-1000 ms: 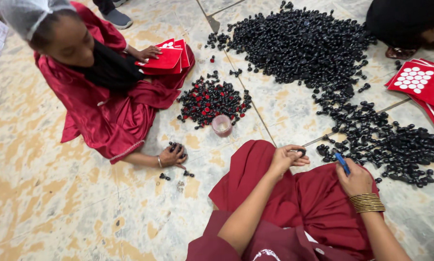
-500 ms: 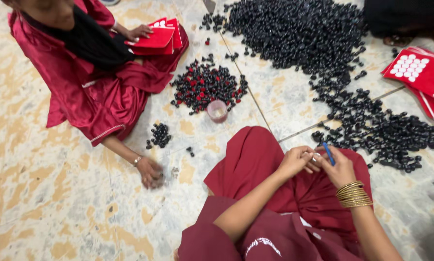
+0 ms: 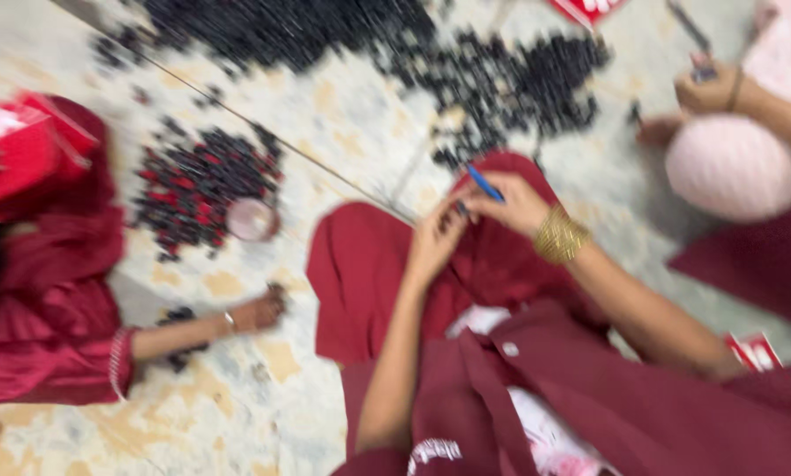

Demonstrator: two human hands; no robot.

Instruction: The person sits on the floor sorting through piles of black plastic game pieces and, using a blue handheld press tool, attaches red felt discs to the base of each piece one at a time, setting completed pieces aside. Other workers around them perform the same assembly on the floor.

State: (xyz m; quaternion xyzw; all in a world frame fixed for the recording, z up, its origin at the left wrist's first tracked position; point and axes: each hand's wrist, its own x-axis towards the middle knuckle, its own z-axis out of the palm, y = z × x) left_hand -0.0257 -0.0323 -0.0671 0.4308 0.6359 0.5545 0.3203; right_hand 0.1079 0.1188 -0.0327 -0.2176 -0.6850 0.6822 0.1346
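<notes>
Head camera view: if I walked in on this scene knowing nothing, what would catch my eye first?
Probably the big dark heap of small black pieces spread over the pale floor at the top. Next, the person's own two hands meeting over a red-clothed lap at centre: the right hand, with gold bangles at the wrist, holds a blue pen-like tool beside the left hand. A smaller red-and-black pile lies left.
</notes>
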